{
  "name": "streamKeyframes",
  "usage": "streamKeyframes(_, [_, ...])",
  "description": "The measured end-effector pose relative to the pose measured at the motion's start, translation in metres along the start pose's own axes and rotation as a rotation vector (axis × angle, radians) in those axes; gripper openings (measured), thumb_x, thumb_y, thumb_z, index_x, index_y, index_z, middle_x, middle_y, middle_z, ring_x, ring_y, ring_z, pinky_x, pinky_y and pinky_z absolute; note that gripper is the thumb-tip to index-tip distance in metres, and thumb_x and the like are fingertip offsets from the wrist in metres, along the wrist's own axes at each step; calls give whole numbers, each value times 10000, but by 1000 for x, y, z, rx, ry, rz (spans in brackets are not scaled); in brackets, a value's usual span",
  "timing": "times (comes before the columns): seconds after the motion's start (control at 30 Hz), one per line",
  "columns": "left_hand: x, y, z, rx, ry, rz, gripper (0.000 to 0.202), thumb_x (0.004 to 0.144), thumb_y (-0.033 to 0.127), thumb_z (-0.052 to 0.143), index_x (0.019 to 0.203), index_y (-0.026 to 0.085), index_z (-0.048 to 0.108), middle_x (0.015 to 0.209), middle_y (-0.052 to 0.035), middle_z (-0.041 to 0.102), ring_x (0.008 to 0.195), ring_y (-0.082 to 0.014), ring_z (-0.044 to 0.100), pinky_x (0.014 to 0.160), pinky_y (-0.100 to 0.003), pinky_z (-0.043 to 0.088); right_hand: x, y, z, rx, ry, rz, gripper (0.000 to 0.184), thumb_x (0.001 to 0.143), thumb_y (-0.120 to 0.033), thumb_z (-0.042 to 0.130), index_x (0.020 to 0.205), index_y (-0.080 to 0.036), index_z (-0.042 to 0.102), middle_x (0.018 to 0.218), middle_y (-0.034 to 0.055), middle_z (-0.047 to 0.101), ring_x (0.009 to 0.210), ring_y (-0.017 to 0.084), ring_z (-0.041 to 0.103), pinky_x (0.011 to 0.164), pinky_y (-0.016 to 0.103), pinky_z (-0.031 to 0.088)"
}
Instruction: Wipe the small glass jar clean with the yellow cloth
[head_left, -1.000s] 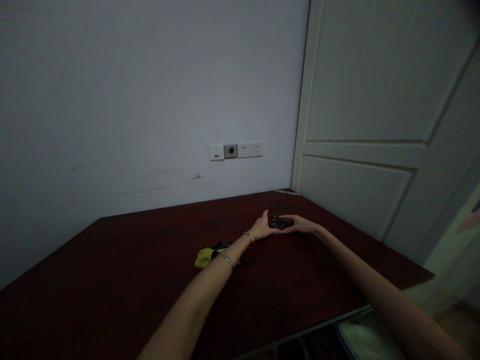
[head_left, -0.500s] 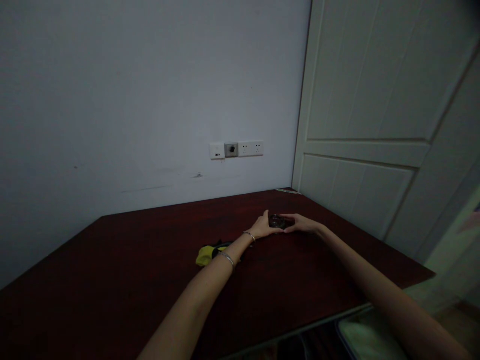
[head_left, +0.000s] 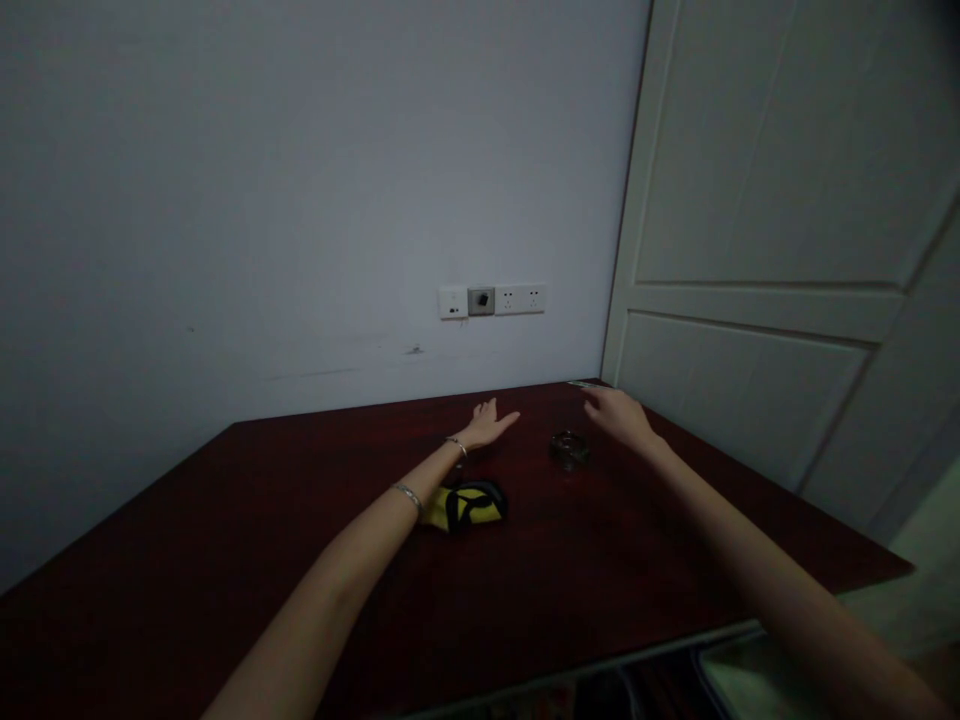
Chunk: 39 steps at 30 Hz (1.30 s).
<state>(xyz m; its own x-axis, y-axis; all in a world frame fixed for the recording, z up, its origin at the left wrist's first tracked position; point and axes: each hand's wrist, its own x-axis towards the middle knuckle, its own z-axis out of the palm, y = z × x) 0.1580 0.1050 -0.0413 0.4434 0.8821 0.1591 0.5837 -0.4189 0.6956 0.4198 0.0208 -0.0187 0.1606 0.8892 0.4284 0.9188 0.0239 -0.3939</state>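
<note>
A dark, clear glass ashtray sits upright on the dark red table. My left hand is to its left, apart from it, with the thumb stretched toward it and nothing held. My right hand hovers just beyond the ashtray to the right, fingers extended and thumb apart, holding nothing. A yellow and black cloth item lies nearer to me, partly hidden by my left forearm; its kind is unclear. Something small and dark near my left wrist is too dim to name.
A thin pale strip lies at the table's far corner, close to my right fingertips. Sockets and switches are mounted on the wall behind. A white panelled door stands along the right side.
Both hands have let go of the ashtray, which stays on the table. My left hand has moved left and my right hand up and away, uncovering more of the yellow and black cloth item.
</note>
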Motion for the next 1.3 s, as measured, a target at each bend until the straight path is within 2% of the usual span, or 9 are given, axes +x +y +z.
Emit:
streamKeyframes(0.1, [-9,-28,-35,50,50,-92,878,741,651,426,1360,50,263,1479,-200,175,1382,-314,82,1104,-389,102,2,-44,12,-26,36,-156,412,825,-276,455,1217,-195,551,1244,116,572,1154,303,507,982,436,371])
streamKeyframes(0.27, [-37,-80,-79,136,125,-230,799,800,601,345,1352,28,263,1467,-218,200,1378,-310,121,1096,-381,103,5,-106,54,41,-43,-294,384,809,-251,486,1179,-225,583,1210,76,603,1124,264,535,963,364,404])
streamKeyframes(0.4, [-66,-119,-103,187,160,-334,793,806,612,302,1355,41,265,1469,-203,208,1377,-312,119,1088,-383,126,5,-134,101,103,-145,-358,388,790,-220,498,1165,-192,595,1197,85,611,1117,242,551,972,340,404])
streamKeyframes(0.53, [-94,-147,-118,233,181,-422,794,817,616,248,1361,36,257,1468,-208,207,1373,-336,115,1078,-426,142,-2,-144,146,148,-238,-396,413,792,-227,510,1189,-129,571,1266,125,555,1184,232,508,1019,334,361])
streamKeyframes(0.63, [-109,-159,-122,270,185,-446,762,839,586,206,1357,33,271,1458,-210,236,1370,-314,154,1084,-397,132,-10,-142,167,141,-266,-392,420,809,-277,517,1193,-114,565,1325,146,497,1246,244,446,1038,345,339])
streamKeyframes(0.73, [-116,-166,-120,315,185,-432,715,862,534,181,1347,22,293,1451,-209,259,1368,-284,183,1092,-357,111,-15,-137,177,112,-267,-376,418,846,-314,463,1192,-103,565,1353,163,459,1252,261,439,1039,372,338])
streamKeyframes(0.83, [-117,-173,-116,365,187,-406,696,869,519,188,1337,21,318,1446,-206,275,1368,-278,191,1094,-343,111,-17,-135,178,82,-267,-386,400,860,-309,430,1181,-120,577,1314,146,509,1241,244,454,1046,362,334])
streamKeyframes(1.0, [-118,-181,-107,477,199,-392,681,873,502,225,1341,13,302,1441,-233,265,1361,-311,198,1081,-391,160,-19,-135,176,55,-262,-409,409,868,-292,399,1173,-95,585,1287,160,532,1231,244,466,1045,353,336])
streamKeyframes(1.3, [-119,-180,-99,675,218,-353,581,880,392,311,1330,25,304,1413,-250,313,1339,-323,249,1056,-427,212,-23,-134,174,40,-258,-409,394,855,-228,404,1180,-90,579,1273,144,549,1230,214,469,1051,326,321])
